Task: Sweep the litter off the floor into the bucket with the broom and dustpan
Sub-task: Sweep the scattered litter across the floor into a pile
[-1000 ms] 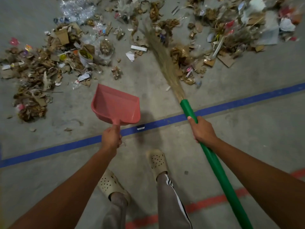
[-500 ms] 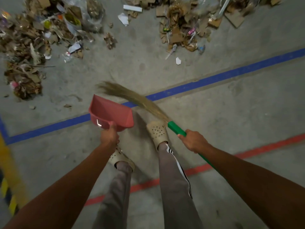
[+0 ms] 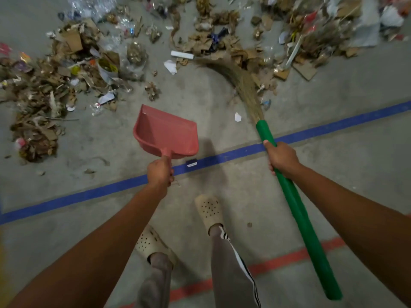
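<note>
while left hand (image 3: 160, 173) fingers clamp the dustpan (image 3: 165, 132), right hand (image 3: 282, 157) fingers clamp the broom (image 3: 295, 207).

The grey concrete floor (image 3: 355, 147), crossed by a blue line (image 3: 89, 194) and a red line (image 3: 278, 264), carries scattered litter (image 3: 44, 85).

1. We see a grey concrete floor (image 3: 333, 174), scuffed and stained in patches.
2. We see a blue line (image 3: 89, 193) crossing it at a slant, rising toward the right, with a small white label (image 3: 191, 163) lying on it.
3. We see a red line (image 3: 278, 266) running nearer to us, roughly parallel.
4. We note dim, even light with soft shadows.
</note>
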Demonstrator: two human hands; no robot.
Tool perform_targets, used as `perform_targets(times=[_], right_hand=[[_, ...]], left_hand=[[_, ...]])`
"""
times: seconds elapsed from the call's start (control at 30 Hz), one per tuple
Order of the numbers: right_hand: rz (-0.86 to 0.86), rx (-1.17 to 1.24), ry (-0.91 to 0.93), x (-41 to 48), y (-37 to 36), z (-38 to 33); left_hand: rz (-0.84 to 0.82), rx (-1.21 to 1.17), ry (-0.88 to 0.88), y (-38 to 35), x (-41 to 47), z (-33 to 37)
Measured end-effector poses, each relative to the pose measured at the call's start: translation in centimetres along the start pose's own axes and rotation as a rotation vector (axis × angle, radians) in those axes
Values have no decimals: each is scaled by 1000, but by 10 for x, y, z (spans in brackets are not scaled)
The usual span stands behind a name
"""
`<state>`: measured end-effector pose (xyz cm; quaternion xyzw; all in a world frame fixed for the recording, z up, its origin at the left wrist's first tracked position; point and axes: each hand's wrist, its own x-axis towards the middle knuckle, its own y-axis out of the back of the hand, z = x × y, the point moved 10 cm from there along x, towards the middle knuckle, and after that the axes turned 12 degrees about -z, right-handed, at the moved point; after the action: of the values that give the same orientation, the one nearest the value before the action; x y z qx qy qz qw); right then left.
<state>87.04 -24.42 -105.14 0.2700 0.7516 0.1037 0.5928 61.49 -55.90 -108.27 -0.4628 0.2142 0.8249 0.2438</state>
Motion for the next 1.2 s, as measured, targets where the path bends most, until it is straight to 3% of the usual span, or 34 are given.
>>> perform_targets(times=[0.27, 0.53, 0.9, 1.07, 1.2], right_hand=[[-120, -216, 257, -60, -80, -78], [-355, -467, 380, -109, -263, -151], [-517, -823, 551, -176, -522, -253], [-582, -904, 537, -189, -619, -278], [-641, -886, 376, -176, -666, -286]], left_hand=[[110, -103, -83, 63, -28, 5], [360, -328, 20, 222, -32, -82], [581, -587, 88, 436, -29, -205], [652, -595, 118, 511, -24, -234], [683, -565, 123, 554, -13, -249]])
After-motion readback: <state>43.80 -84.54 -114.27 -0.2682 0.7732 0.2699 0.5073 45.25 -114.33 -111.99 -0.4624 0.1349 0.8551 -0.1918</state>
